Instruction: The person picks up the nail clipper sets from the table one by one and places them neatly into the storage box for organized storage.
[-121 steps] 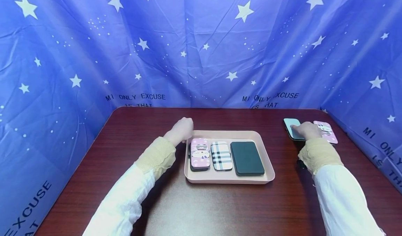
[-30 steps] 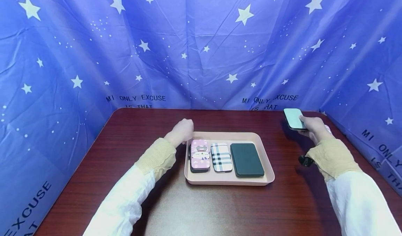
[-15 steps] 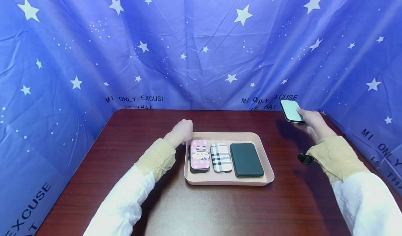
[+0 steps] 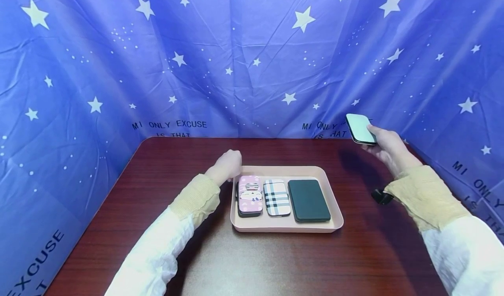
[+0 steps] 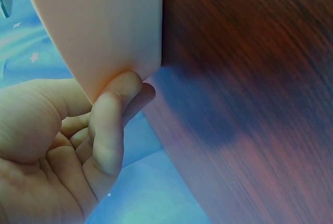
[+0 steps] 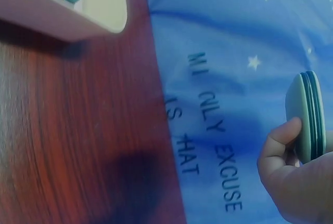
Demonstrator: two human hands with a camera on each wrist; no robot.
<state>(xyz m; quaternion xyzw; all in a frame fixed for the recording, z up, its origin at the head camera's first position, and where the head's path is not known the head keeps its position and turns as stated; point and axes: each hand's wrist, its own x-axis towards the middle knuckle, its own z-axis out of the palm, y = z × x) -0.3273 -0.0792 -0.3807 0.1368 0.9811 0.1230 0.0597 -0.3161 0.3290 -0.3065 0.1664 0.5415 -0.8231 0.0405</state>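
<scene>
My left hand [image 4: 227, 165] is at the far left corner of a beige tray [image 4: 289, 229]. In the left wrist view its thumb and fingers pinch the tray's wall [image 5: 112, 21]. Inside the tray lie a pink patterned case [image 4: 250, 202], a white plaid case [image 4: 277, 197] and a larger dark green case [image 4: 309, 200], side by side. My right hand [image 4: 387, 147] holds a slim mint-green case [image 4: 360, 129] up over the back right of the table, thumb on its top face. The right wrist view shows dark bands along the edge of the mint-green case [image 6: 312, 115].
A dark red wooden table [image 4: 267, 261] carries the tray. Blue curtains [image 4: 252, 33] with white stars hang behind it and at both sides. A small black object [image 4: 382, 196] sits at the right wrist, below the cuff.
My right hand has picked up the mint-green case and raised it off the table, up and slightly left. The second pink case at the right no longer shows. My left hand has stayed at the tray.
</scene>
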